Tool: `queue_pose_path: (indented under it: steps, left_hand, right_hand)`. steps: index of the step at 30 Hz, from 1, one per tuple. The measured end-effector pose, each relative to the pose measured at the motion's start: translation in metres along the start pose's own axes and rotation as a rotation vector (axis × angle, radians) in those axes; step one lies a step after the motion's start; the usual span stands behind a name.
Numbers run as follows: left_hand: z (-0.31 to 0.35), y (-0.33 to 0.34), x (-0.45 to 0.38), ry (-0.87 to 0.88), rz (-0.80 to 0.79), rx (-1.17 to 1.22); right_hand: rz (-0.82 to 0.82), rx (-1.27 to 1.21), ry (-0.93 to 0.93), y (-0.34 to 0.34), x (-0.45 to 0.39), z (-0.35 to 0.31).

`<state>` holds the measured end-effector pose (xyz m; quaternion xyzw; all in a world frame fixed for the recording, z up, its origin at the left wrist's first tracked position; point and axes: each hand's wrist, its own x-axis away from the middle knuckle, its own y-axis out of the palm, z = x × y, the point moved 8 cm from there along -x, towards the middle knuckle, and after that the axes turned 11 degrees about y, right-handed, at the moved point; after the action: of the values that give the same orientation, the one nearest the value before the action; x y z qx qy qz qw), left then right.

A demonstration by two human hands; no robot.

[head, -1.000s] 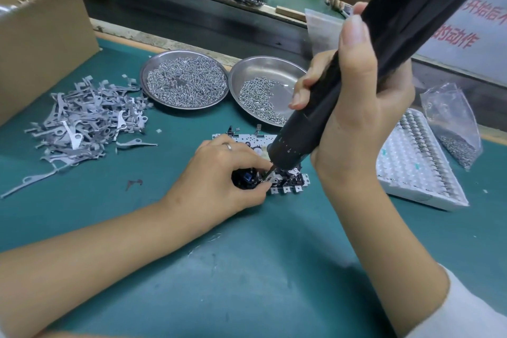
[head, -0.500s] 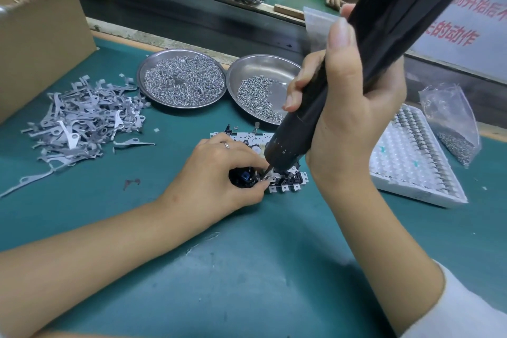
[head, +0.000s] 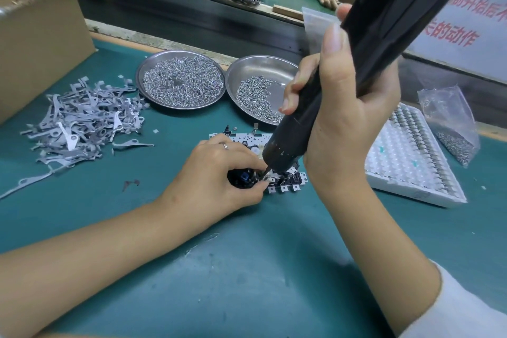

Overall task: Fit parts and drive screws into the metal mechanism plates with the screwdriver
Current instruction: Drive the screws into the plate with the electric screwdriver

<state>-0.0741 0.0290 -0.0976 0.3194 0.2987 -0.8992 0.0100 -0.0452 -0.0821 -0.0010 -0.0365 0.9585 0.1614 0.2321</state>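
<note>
A white metal mechanism plate with black parts lies on the green mat in the middle. My left hand curls round its near left end, finger and thumb pinched at the screw spot. My right hand grips a large black electric screwdriver, tilted up to the right. Its bit tip touches the plate right beside my left fingertips. Much of the plate is hidden under my hand and the tool.
Two steel dishes of screws sit behind the plate. A heap of grey metal levers lies at left by a cardboard box. A white parts tray and a plastic bag of screws are at right.
Both hands and the screwdriver stay in place on the plate; only the view has shifted slightly.
</note>
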Motion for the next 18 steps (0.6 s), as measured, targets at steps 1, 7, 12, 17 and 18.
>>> queue_pose_path:
  steps: [1, 7, 12, 17, 18]
  left_hand:
    - [0.001, 0.000, 0.000, 0.001, 0.002, 0.001]
    - [-0.001, 0.000, 0.002, -0.033, 0.003, 0.023]
    - [0.000, 0.000, 0.001, -0.030, -0.017, 0.001]
    - [0.002, 0.000, 0.000, 0.014, -0.051, 0.003]
    - [0.002, -0.002, -0.001, 0.025, -0.048, 0.011]
  right_hand:
    - [-0.004, -0.007, 0.002, 0.000, 0.000, -0.001]
    - [0.028, -0.034, -0.050, -0.013, -0.008, -0.009]
    - [0.013, 0.063, 0.055, -0.013, -0.011, 0.008]
    - [0.030, 0.064, 0.032, -0.019, -0.010, 0.007]
    - [0.061, 0.083, 0.015, -0.024, -0.006, 0.008]
